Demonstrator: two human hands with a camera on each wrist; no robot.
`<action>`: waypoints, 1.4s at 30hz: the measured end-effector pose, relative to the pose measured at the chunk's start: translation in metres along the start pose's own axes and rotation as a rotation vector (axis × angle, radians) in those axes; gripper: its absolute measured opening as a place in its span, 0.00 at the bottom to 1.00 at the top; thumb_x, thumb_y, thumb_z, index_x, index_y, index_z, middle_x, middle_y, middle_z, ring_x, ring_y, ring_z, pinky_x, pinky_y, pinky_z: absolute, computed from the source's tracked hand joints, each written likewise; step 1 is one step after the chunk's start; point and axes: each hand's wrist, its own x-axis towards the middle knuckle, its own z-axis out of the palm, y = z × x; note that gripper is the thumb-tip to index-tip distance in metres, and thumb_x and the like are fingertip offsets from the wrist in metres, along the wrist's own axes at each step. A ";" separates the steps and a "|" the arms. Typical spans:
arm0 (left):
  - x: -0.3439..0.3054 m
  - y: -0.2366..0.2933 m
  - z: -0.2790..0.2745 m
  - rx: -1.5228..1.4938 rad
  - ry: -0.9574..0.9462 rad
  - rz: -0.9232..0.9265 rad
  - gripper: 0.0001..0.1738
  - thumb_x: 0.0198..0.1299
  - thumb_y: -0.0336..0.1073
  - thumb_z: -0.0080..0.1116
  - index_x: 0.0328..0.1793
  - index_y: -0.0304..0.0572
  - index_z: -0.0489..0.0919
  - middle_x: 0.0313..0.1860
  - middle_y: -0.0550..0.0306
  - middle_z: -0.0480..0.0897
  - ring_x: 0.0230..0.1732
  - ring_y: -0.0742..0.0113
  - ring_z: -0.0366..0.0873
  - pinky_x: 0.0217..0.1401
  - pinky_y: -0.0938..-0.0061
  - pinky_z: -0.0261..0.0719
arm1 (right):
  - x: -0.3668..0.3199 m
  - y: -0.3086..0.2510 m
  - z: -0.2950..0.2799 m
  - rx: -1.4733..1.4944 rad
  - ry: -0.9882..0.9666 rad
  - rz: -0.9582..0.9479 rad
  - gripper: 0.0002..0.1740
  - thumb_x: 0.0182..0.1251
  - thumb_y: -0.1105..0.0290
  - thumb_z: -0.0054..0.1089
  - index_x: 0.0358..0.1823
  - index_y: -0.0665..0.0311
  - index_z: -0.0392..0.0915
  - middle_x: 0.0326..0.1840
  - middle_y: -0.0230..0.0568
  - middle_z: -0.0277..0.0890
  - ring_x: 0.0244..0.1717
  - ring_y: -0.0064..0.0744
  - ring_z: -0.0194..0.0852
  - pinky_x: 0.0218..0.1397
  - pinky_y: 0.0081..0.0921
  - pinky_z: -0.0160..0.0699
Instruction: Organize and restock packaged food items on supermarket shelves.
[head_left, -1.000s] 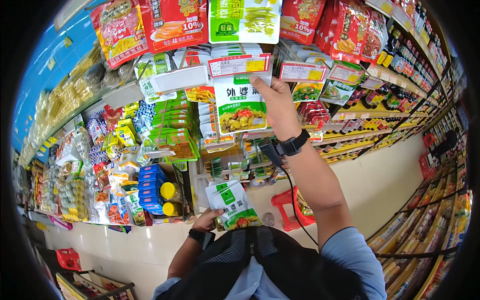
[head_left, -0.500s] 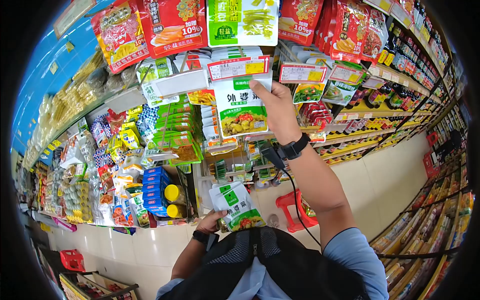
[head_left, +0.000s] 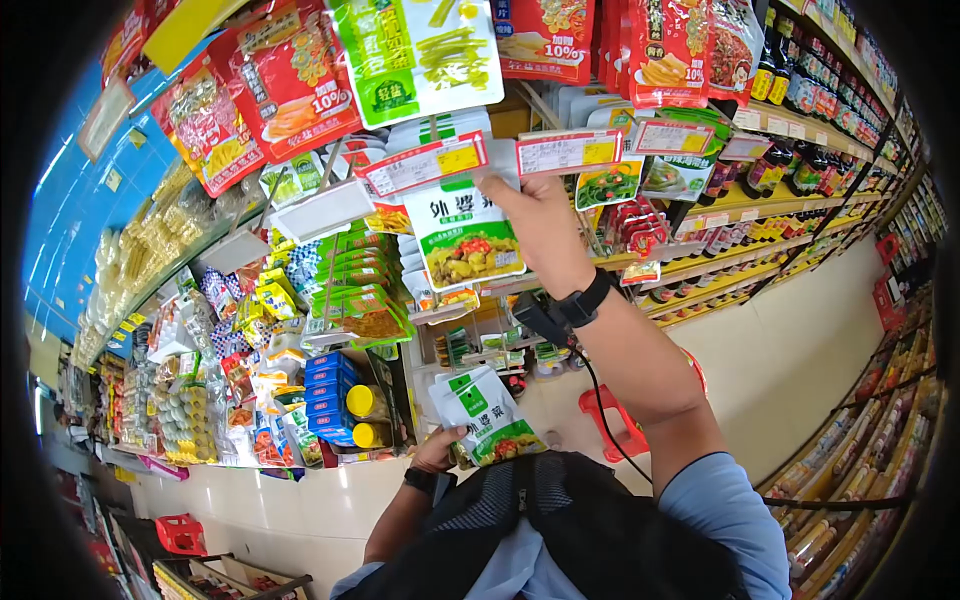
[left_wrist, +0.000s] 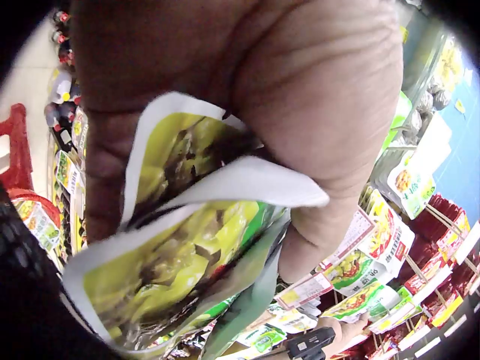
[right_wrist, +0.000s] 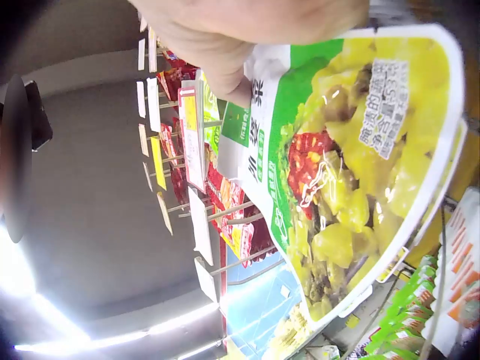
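My right hand [head_left: 550,235] pinches the upper part of a white-and-green pickled vegetable pouch [head_left: 468,252] between thumb and fingers. Its top edge lies behind a price tag [head_left: 425,165] on the hanging rack. The right wrist view shows the pouch [right_wrist: 337,172] close up, its front printed with yellow vegetables and red chilli. Low down near my chest, my left hand [head_left: 437,450] grips a few pouches [head_left: 490,425] with the same print. In the left wrist view these pouches [left_wrist: 180,262] overlap in a loose stack, held between thumb and fingers.
Red pouches [head_left: 305,95] and a green pouch [head_left: 415,60] hang above. More price tags [head_left: 568,150] stick out on hooks beside my right hand. Blue boxes [head_left: 330,400] and yellow-lidded jars [head_left: 367,402] stand low on the left. A red stool-like object [head_left: 612,425] sits on the floor.
The head view has turned, so the rack and its tags look more tilted. My right hand keeps its pinch on the hanging pouch; my left keeps hold of its stack.
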 end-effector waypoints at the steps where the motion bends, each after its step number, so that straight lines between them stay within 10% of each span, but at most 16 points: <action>1: 0.004 -0.001 -0.001 -0.021 -0.005 -0.022 0.34 0.54 0.38 0.66 0.67 0.37 0.67 0.58 0.56 0.77 0.60 0.61 0.73 0.66 0.66 0.67 | -0.001 0.002 -0.004 -0.005 -0.011 0.031 0.10 0.64 0.70 0.62 0.42 0.69 0.81 0.34 0.28 0.80 0.34 0.14 0.72 0.38 0.20 0.71; 32: -0.014 0.010 0.008 -0.077 0.213 0.089 0.45 0.48 0.44 0.70 0.70 0.37 0.62 0.62 0.51 0.75 0.60 0.54 0.74 0.65 0.60 0.71 | 0.000 -0.005 -0.010 -0.162 -0.145 0.028 0.12 0.59 0.70 0.65 0.43 0.67 0.81 0.29 0.39 0.79 0.29 0.28 0.74 0.33 0.28 0.70; 42: -0.006 0.055 0.048 -0.076 0.109 0.188 0.44 0.48 0.36 0.67 0.72 0.38 0.60 0.64 0.49 0.73 0.64 0.51 0.72 0.68 0.56 0.69 | -0.005 0.002 -0.001 -0.167 -0.082 0.157 0.08 0.61 0.77 0.59 0.40 0.70 0.81 0.33 0.30 0.80 0.34 0.15 0.72 0.39 0.19 0.72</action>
